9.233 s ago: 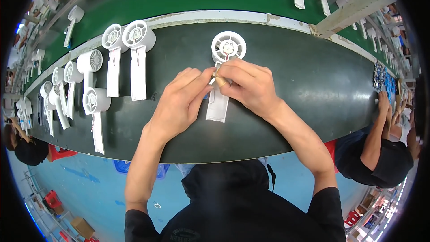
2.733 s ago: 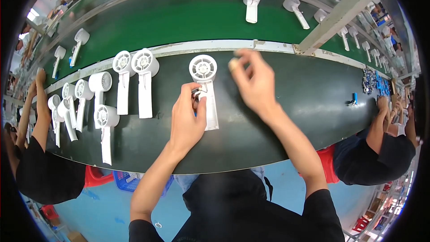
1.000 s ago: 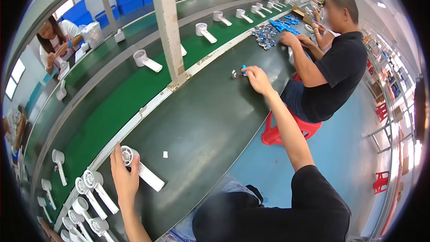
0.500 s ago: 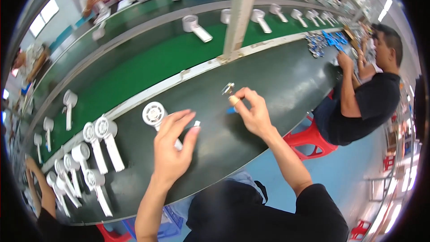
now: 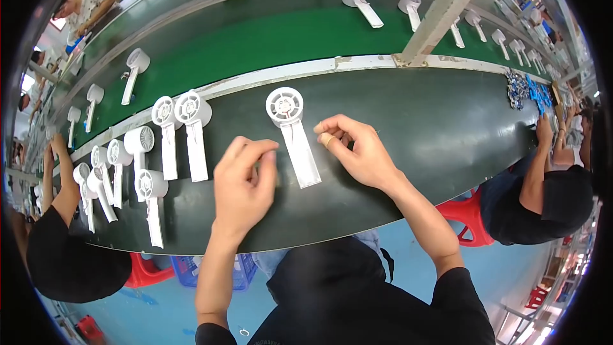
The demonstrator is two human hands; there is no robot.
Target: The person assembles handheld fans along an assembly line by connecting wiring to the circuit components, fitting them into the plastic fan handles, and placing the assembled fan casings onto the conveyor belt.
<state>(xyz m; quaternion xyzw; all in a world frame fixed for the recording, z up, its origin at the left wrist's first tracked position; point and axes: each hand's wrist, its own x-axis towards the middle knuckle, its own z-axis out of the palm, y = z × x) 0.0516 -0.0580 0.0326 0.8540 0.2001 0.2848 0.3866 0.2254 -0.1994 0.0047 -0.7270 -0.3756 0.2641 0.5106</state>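
A white handheld fan (image 5: 300, 153) lies on the dark bench between my hands, its round grille at the far end and its handle pointing toward me. Thin wires show where the head meets the open, trough-like handle. Left of the handle, my left hand (image 5: 246, 182) hovers with bent fingers, thumb and forefinger drawn together. My right hand (image 5: 357, 150) is just right of the handle, its thumb and forefinger pinched, a tan band round one digit. Whatever either pinch holds is hidden or too small to make out.
Several white fans (image 5: 153, 185) lie grouped on the bench at left. Beyond a pale rail (image 5: 255, 81), more fans lie on the green belt (image 5: 236, 45). A post (image 5: 440, 16) rises from the rail. Small metal and blue parts (image 5: 527, 91) are piled far right. Co-workers sit on both sides.
The view has swung left. My right hand has come in beside the fan, and the small metal part it held up no longer shows. My left hand has moved off the fan, its fingers now drawn together.
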